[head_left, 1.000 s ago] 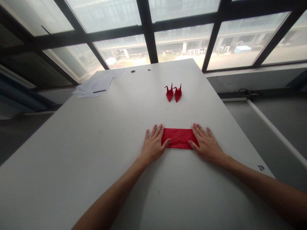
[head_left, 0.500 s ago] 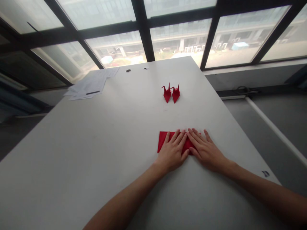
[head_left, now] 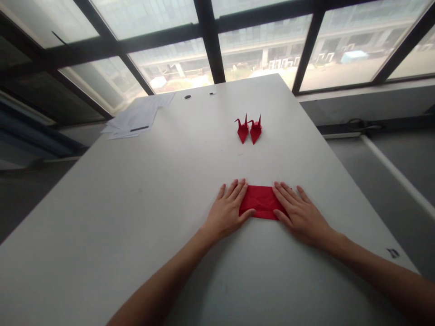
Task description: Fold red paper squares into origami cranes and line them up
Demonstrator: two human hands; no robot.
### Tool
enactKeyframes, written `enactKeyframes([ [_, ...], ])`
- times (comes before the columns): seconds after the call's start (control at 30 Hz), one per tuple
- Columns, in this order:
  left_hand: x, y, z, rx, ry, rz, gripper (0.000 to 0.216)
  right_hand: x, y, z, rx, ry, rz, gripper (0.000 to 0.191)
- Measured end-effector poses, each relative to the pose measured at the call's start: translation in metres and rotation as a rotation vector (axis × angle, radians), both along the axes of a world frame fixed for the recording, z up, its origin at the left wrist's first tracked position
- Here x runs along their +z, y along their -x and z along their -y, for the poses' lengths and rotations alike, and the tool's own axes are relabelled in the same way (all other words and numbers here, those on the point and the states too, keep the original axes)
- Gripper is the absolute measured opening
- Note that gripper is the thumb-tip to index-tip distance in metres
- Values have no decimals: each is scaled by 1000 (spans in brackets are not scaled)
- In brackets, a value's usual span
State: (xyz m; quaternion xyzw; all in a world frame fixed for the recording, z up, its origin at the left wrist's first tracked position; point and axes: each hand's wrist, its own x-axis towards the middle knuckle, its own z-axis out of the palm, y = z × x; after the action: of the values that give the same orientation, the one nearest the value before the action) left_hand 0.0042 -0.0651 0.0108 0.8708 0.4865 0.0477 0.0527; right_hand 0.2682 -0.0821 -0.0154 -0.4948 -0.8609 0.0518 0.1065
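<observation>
A folded sheet of red paper [head_left: 261, 202] lies flat on the white table, its long sides running left to right. My left hand [head_left: 229, 207] rests over its left end, fingers stretched out and the thumb along the near edge. Over the right end lies my right hand [head_left: 299, 213], also flat with the fingers extended. Both ends of the paper are hidden beneath the hands, while its creased middle shows between them. Farther back stand two red origami cranes [head_left: 249, 130], side by side.
White paper sheets [head_left: 136, 115] lie at the table's far left, with a dark pen [head_left: 139, 129] on them. Two round holes [head_left: 187, 97] show near the far edge. Beyond the table [head_left: 136, 203] are dark-framed windows, and a dark mark [head_left: 393, 253] sits near its right edge.
My left hand has slid left across the red paper to its left end, uncovering the middle. My right hand stays on the right end. The view has shifted slightly.
</observation>
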Motion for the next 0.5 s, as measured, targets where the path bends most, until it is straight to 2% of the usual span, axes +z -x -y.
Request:
enactKeyframes([
  [0.17,4,17,-3,-86,57,15,98,5,-2,-1,25,40,-47,81],
  [0.23,6,19,-3,-113,61,29,99,9,-3,-1,48,54,-76,86],
  [0.33,9,19,-3,-139,47,58,85,13,-4,-2,80,83,-119,84],
  [0.5,14,17,-5,-184,-5,91,58,15,-7,-3,113,108,-206,63],
])
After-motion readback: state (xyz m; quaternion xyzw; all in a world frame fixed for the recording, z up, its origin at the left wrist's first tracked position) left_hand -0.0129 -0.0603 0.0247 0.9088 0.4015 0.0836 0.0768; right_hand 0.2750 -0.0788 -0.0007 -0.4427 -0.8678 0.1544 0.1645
